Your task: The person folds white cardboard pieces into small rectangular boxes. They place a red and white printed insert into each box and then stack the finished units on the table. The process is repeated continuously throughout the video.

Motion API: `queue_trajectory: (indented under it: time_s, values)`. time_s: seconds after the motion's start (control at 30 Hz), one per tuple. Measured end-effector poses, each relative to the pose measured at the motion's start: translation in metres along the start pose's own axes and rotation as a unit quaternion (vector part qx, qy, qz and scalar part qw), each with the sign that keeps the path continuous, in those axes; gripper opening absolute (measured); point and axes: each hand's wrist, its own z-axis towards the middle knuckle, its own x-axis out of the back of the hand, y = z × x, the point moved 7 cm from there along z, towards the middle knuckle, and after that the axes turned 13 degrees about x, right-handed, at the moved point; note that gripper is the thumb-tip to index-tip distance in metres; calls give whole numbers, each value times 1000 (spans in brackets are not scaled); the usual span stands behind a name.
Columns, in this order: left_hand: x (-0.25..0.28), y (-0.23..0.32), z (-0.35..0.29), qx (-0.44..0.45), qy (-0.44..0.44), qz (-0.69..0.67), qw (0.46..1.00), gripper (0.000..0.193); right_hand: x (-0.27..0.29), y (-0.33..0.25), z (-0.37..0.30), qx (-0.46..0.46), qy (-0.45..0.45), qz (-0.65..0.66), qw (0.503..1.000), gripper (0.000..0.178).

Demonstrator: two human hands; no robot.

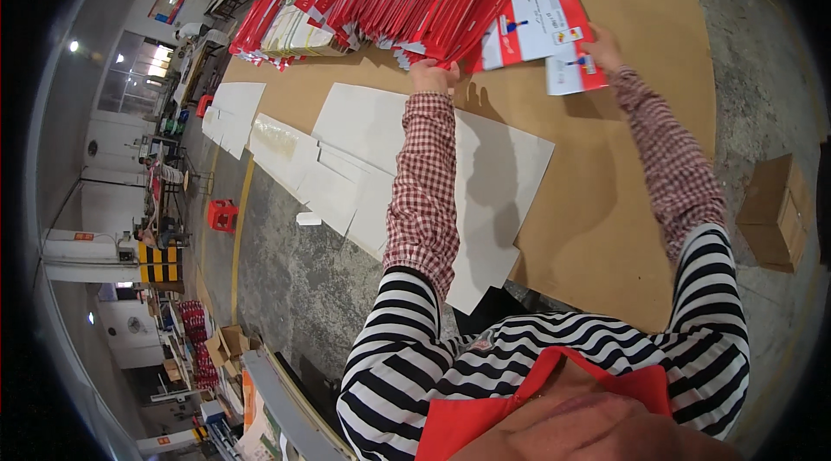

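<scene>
A brown tabletop (597,227) spread through the middle and right of the frame, white sheets (359,119) lying across it; at left a red stool (222,215) stood on the concrete floor (290,288). Both arms reached upward. The left hand (434,77) touched the red-and-white folder stack (415,2) at top centre, its grip impossible to tell; the right hand (604,50), upper right, pinched a printed folder (538,26).
</scene>
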Motion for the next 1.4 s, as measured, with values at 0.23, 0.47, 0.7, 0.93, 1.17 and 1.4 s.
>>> queue_trajectory:
  time_s: [0.23,0.47,0.7,0.93,1.17,1.4]
  values:
    - [5,9,20,22,-112,79,990,44,-177,-34,-7,0,99,-230,968,82]
    - [34,5,5,-40,-228,194,953,44,-226,-54,38,-175,-142,-55,973,72]
    - [251,-64,-198,-432,-141,812,365,65,-102,-89,-134,-62,-192,235,951,57]
    - [376,-90,-231,-518,7,839,166,88,-10,-143,-351,-117,-133,208,962,44]
    - [324,-106,-293,-579,-73,811,-27,15,31,-225,-386,200,-123,-30,972,48]
    - [303,-294,-355,-421,-306,849,-90,42,58,-275,-457,408,-270,-166,856,49]
